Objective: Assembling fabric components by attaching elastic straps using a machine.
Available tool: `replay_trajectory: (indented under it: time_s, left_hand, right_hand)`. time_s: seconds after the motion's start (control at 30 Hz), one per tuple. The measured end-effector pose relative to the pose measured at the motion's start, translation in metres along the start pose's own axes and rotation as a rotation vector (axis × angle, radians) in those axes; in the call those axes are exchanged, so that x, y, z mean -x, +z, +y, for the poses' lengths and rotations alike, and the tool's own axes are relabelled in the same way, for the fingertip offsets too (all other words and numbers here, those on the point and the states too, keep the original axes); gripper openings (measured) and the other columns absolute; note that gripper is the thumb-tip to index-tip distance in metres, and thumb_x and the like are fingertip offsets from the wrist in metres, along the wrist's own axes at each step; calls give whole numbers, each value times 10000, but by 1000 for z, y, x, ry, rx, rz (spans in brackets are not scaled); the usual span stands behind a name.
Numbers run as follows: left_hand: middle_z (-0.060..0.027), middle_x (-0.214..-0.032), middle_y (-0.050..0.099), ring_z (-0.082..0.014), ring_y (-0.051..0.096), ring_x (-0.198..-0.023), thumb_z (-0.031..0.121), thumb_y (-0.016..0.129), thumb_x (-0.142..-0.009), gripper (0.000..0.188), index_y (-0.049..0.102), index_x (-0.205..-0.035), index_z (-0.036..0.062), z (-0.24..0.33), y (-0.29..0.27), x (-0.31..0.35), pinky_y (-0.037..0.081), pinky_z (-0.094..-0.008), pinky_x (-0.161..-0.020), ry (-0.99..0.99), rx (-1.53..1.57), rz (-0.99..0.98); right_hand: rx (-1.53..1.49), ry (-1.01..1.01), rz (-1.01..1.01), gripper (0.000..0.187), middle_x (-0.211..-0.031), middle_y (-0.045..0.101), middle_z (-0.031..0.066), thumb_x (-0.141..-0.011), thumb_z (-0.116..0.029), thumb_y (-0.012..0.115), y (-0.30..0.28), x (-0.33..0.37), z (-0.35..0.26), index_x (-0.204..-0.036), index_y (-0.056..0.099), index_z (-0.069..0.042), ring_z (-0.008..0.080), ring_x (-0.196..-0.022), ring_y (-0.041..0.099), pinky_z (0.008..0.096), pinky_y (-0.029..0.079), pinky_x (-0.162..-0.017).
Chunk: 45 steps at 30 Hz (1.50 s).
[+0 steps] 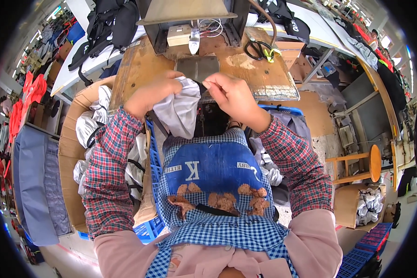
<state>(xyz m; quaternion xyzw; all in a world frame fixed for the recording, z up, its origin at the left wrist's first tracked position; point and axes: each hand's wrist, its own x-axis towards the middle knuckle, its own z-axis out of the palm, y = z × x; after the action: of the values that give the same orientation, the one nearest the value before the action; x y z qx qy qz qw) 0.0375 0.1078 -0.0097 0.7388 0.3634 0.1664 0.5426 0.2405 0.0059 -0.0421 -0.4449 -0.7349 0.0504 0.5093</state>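
My left hand point(158, 91) is closed on a silver-grey cloth piece point(178, 113), which hangs in loose folds over the front edge of the wooden machine table point(141, 62). Thumb and forefinger of my right hand point(231, 95) are pinched together just to the right of the cloth. A dark bit shows by those fingertips, too small to make out. Both hands are in front of a machine head point(194, 42) with a metal tip, above a dark metal plate point(197, 68) set into the table.
Black-handled scissors point(259, 50) with a yellow-green tie lie at the table's right. A cardboard box point(74, 185) of silver cloth pieces stands left, next to a blue crate point(155, 162). More silver pieces point(266, 164) are at my right. A wooden stool point(374, 163) stands farther right.
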Motion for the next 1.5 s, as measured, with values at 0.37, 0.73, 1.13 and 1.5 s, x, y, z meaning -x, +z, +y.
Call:
replay_trajectory:
  time_s: [0.37,0.73,1.13,1.5]
  left_hand:
    - [-29,-694,576,-119,530,-610,87,513,-662,154,617,-729,-5,-20,-57,-78,397,-269,-525,161,-236,-180]
    - [-42,-646,595,-121,542,-523,54,494,-709,155,634,-718,-12,-12,-62,-106,424,-266,-487,-72,124,-197]
    - [-37,-640,589,-114,552,-541,67,483,-730,171,633,-708,-11,-5,-63,-101,439,-257,-507,-47,218,-260]
    - [-74,-969,629,-137,619,-804,12,517,-668,548,532,-1209,-73,-4,-70,-93,498,-244,-693,3,187,-252]
  right_hand:
    - [-37,154,-15,160,-674,586,17,-949,-164,581,15,-38,35,-936,594,-4,73,-587,559,244,466,-544]
    - [-151,327,-18,214,-718,571,16,-956,-186,578,14,-60,52,-975,611,25,60,-646,559,248,531,-616]
    - [-366,398,71,223,-712,594,21,-943,-197,594,21,-61,65,-963,632,22,58,-609,544,254,534,-591]
    - [-668,532,29,207,-727,543,-2,-950,-184,577,21,-64,70,-883,614,8,76,-619,547,250,532,-565]
